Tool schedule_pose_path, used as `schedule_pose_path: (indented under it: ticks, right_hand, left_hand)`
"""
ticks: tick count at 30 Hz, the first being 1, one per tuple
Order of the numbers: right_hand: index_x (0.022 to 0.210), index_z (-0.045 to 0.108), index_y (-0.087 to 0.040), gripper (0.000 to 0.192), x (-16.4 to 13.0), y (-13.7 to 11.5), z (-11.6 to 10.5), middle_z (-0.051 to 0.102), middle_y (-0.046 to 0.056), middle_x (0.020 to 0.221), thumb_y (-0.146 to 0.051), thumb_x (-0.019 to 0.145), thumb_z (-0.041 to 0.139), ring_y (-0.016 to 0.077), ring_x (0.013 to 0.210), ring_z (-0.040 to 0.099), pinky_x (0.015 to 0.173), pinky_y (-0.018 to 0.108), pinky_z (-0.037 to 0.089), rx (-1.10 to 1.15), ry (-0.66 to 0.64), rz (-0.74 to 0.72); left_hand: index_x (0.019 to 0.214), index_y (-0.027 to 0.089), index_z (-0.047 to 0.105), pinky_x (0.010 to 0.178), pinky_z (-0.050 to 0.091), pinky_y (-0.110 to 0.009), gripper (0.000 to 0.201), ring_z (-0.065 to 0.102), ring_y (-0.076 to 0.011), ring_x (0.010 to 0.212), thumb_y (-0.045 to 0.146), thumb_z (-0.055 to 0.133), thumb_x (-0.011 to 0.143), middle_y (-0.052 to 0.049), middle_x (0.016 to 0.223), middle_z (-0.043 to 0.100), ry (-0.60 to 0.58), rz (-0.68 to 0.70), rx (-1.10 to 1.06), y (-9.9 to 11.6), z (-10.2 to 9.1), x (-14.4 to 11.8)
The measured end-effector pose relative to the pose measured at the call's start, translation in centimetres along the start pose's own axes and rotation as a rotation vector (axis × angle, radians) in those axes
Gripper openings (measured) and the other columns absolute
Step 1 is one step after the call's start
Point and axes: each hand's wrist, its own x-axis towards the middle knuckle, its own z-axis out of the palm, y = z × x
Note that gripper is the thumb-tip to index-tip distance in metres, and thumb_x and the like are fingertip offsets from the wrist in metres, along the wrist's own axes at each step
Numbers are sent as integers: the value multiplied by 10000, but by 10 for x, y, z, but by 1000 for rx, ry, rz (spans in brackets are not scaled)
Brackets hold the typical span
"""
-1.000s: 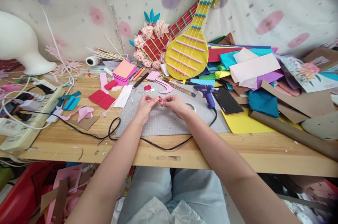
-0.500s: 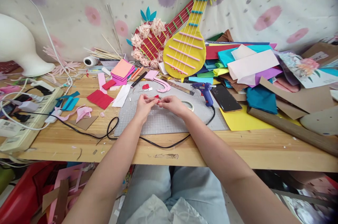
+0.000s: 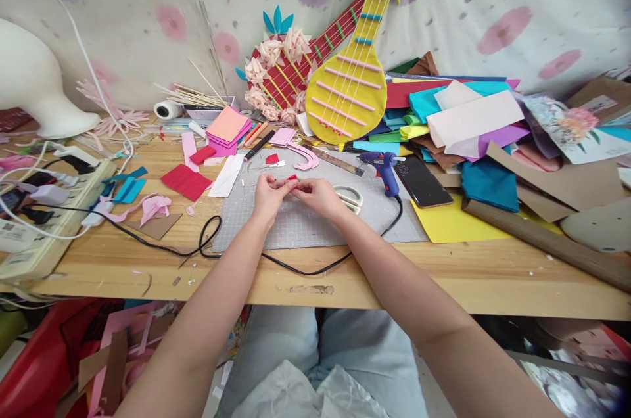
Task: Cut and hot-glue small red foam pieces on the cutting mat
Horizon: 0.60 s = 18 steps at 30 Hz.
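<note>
My left hand and my right hand meet above the grey cutting mat, fingertips pinched together. Between them is a small piece of red crepe paper, mostly covered by the fingers. White-handled scissors lie just right of my right hand, partly hidden by it. Beyond my hands rest a small red scrap and a curved pink paper strip. A blue glue gun is on the mat's right side.
A black cord loops across the table front. Behind stand a yellow paper lute and a red one with flowers. A phone and stacked coloured paper are right; a power strip is left.
My hands stay together in nearly the same spot, the fingers shifting slightly on the red paper. More of the scissors' handles shows beside my right hand.
</note>
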Motion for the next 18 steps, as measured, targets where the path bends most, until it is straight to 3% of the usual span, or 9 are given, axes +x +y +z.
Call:
schedule_pose_path:
  ticks: [5,10,18]
  right_hand:
    - [750,677,-136,289,0,1,-4,571,-10,595,-371,767,510,83,543,435,515,213,279,29,-40,30]
    - [710,649,-126,292,1,1,-5,540,-14,575,-349,778,473,80,521,410,508,216,276,17,-82,56]
    - [743,662,-134,260,1,6,-1,535,-21,588,-362,727,538,80,544,410,523,211,281,8,-76,0]
  left_hand:
    - [802,195,369,652,485,-295,430,642,-144,647,409,693,616,11,639,632,-2,-39,-3,4,1,-1]
    - [857,194,385,692,476,-298,515,639,-134,634,265,767,519,2,698,675,-115,-10,26,1,-3,-1]
    - [775,204,331,687,450,-262,552,616,-110,574,211,781,456,73,564,604,5,6,15,3,-4,1]
